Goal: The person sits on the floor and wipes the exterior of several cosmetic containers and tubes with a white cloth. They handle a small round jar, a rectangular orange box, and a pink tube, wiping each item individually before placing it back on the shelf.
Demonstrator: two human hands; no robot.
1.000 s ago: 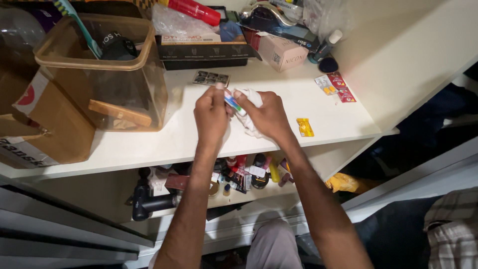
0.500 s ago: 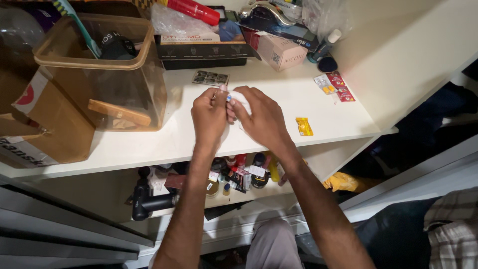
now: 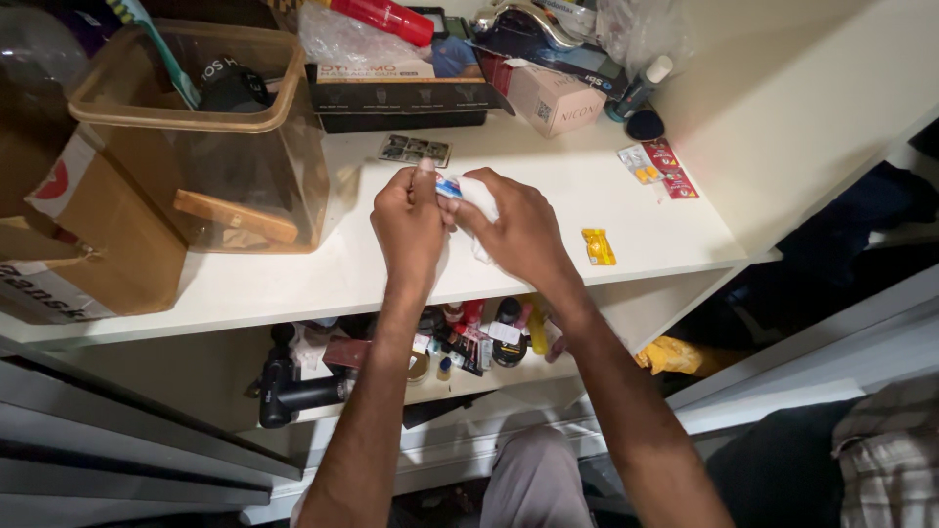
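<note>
Right now, from the head camera, I have both hands brought together over the white shelf (image 3: 548, 210), meeting just above its middle. My left hand (image 3: 409, 223) is curled narrow, thumb and forefinger pinched upward at the top of the fist, and they seem to grip one end of the small tube (image 3: 448, 186), white with a red and blue tip. My right hand (image 3: 516, 230) is wrapped round a crumpled piece of white tissue (image 3: 479, 200) and its fingertips close on the other side of the tube. So the tube sits exactly between the two hands, touching both, its long axis running roughly left to right from one thumb to the other. Neither hand is nearer; they share it. How much of the tube lies inside the tissue I cannot tell.

Around the hands: a yellow sachet (image 3: 598, 245) lies on the shelf just to the right of my right wrist, apart from it. Beyond the knuckles, further back, is a small dark blister strip (image 3: 415, 150). Well to the left of my left hand stands a clear plastic tub (image 3: 249, 166) with a tan rim, and left of that a cardboard box (image 3: 88, 244). Below my forearms, a lower shelf holds a clutter of small bottles (image 3: 479, 332).
</note>
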